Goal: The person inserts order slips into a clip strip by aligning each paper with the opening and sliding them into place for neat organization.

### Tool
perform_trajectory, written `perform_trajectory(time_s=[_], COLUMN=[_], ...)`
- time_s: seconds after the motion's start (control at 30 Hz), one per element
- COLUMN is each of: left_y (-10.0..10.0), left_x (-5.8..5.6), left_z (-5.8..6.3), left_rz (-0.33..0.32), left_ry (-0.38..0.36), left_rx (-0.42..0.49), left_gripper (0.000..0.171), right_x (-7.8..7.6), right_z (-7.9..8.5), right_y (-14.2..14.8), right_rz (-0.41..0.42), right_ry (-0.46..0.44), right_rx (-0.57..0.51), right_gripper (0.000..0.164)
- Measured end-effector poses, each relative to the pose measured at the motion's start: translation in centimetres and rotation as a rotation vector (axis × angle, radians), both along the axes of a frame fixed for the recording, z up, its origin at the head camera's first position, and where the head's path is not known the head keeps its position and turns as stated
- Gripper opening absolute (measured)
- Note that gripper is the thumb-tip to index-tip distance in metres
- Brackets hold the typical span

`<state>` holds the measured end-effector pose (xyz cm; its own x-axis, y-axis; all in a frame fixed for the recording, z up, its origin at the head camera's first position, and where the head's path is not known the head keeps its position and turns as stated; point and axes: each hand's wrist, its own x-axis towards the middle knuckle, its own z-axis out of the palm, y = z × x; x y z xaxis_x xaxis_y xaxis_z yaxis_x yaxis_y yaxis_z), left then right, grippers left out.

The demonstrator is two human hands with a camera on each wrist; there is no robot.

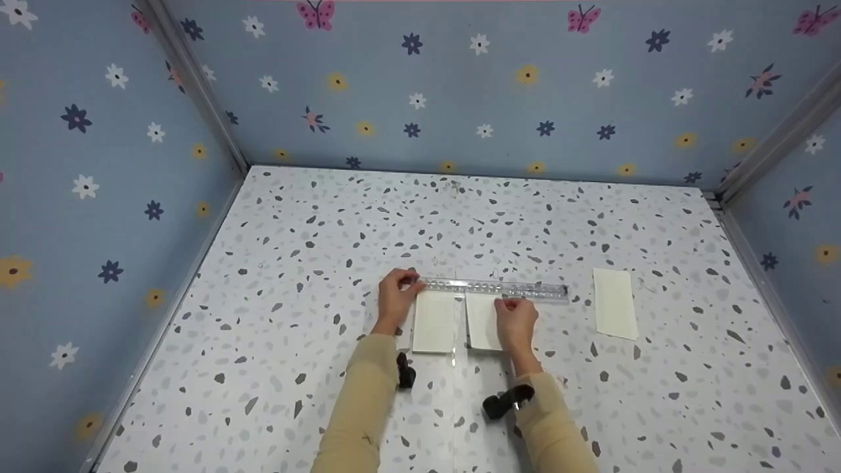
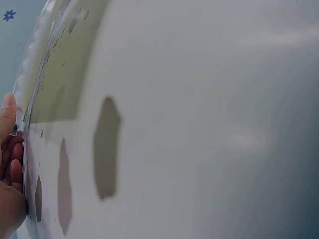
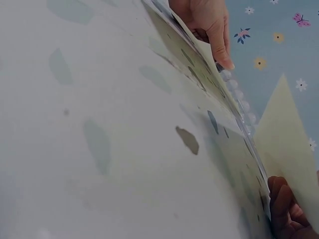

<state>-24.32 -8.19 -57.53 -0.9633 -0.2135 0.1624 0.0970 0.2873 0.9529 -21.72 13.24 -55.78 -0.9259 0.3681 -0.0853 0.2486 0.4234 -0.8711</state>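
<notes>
A long clear plastic strip (image 1: 493,288) with a row of round bumps lies across the table. My left hand (image 1: 396,297) pinches its left end, with the thumb (image 2: 8,113) on top in the left wrist view. Just below the strip lies a pale yellow paper card (image 1: 433,323). To its right is a second pale yellow card (image 1: 481,322). At that card's right edge, my right hand (image 1: 518,322) holds it between thumb and fingers. The right wrist view shows the held card (image 3: 284,134) tilted up off the table; the hand's fingers (image 3: 281,201) are partly cut off there.
A third pale yellow card (image 1: 615,303) lies flat farther right on the speckled white table (image 1: 295,263). Blue flowered panels (image 1: 460,85) close off the back and both sides. Black wrist mounts (image 1: 507,401) sit by both sleeves. A seam runs down the table's middle.
</notes>
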Motion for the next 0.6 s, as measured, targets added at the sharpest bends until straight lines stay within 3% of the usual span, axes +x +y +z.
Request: perform_trajectory(time_s=[0.6], left_y=[-0.04], left_x=[0.14], left_z=[0.22], left_rz=[-0.004], left_ry=[-0.014], left_rx=[-0.034], left_gripper=[0.018], right_x=[-0.14], right_z=[0.07], right_y=[-0.69], right_rz=[0.005], right_ry=[-0.057], right_rx=[0.004], right_gripper=[0.015])
